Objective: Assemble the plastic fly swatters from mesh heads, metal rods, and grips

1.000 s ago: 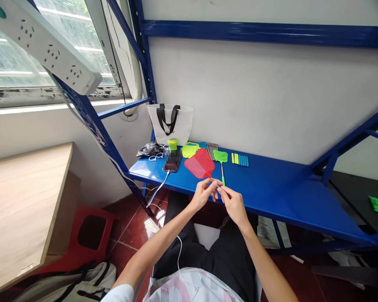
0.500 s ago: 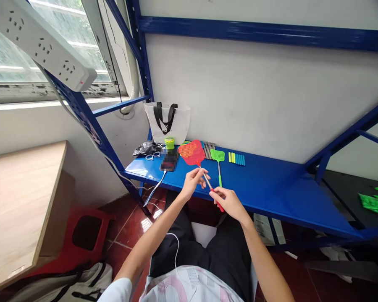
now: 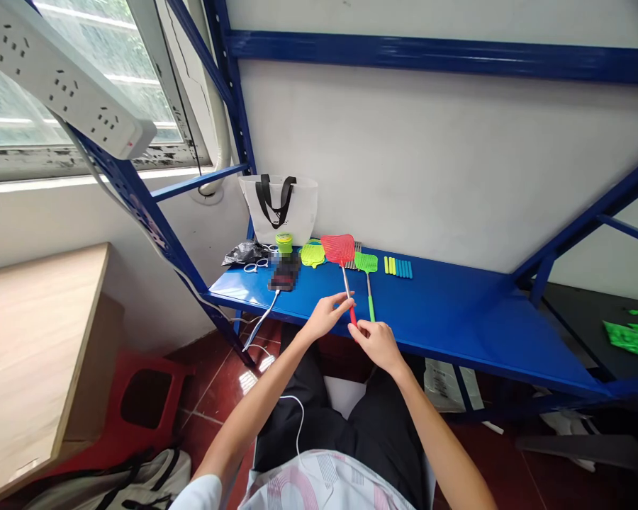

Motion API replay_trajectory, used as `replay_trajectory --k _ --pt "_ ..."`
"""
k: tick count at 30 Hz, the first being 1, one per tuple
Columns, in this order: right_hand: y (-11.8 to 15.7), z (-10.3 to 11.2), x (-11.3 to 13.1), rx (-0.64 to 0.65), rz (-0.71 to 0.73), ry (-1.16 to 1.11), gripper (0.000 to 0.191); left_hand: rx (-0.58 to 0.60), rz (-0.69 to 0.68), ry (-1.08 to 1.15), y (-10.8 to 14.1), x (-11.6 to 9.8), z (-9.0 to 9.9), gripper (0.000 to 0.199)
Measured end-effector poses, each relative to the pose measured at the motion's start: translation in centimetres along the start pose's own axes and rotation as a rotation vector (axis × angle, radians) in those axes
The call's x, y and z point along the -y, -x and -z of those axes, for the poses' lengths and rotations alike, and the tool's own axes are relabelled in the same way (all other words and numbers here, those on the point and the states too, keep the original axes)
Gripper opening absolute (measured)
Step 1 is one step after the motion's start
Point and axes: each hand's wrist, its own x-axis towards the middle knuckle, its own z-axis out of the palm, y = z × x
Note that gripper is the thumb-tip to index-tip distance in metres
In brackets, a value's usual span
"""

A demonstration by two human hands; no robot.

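A red fly swatter (image 3: 339,248) with a metal shaft points away from me over the blue shelf, its red handle toward my body. My right hand (image 3: 377,345) is closed around the lower end of that handle. Higher up, where shaft and handle meet, the fingers of my left hand (image 3: 326,316) hold it from the left side. Just right of it lies a green fly swatter (image 3: 366,263) with a metal shaft and green handle. Yellow-green swatter heads (image 3: 312,254) lie to the left, and metal shafts (image 3: 358,249) are partly hidden behind the red head.
Yellow and blue handle-like sticks (image 3: 398,268) line up on the blue shelf (image 3: 473,312). At its left are a phone (image 3: 284,273) with a white cable, scissors (image 3: 255,266), a green tub (image 3: 284,243) and a white bag (image 3: 279,205). A power strip (image 3: 64,85) hangs upper left.
The red fly swatter has swung from leaning left to nearly straight ahead, its head moving right and uncovering the yellow-green heads. My right hand has shifted slightly left, and my left hand sits lower along the swatter.
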Motion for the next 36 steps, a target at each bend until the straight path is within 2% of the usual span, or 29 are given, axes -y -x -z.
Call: replay_trajectory --k 3,6,10,14,18,22,30,36 --pt "-0.3 -0.9 0.2 -0.014 -0.059 0.072 0.055 -0.036 -0.067 -0.2 0.0 1.4 -0.9 0.043" --pt "-0.9 -1.8 0.6 -0.012 -0.127 0.195 0.049 -0.046 -0.103 -0.39 -0.3 3.1 -1.2 0.04" --pt "-2.4 -2.8 1.6 0.01 -0.186 0.312 0.045 -0.098 -0.105 -0.627 -0.7 5.5 -0.6 0.042" --pt "-4.3 -3.4 2.6 0.028 -0.244 0.388 0.046 -0.118 -0.113 -0.71 -1.1 6.7 0.6 0.042" --pt "-5.4 -4.0 3.0 0.02 -0.267 0.463 0.049 -0.069 -0.114 -0.707 -1.2 6.6 1.5 0.042" --pt "-5.5 -4.7 2.8 0.009 -0.22 0.53 0.049 -0.064 -0.103 -0.67 -1.1 5.9 1.7 0.041" --pt "-4.4 -4.8 2.1 -0.038 -0.214 0.515 0.049 -0.063 -0.11 -0.647 -1.0 4.8 1.4 0.039" --pt "-3.4 -4.8 2.1 -0.017 -0.195 0.497 0.047 -0.066 -0.101 -0.668 -0.9 4.8 1.1 0.035"
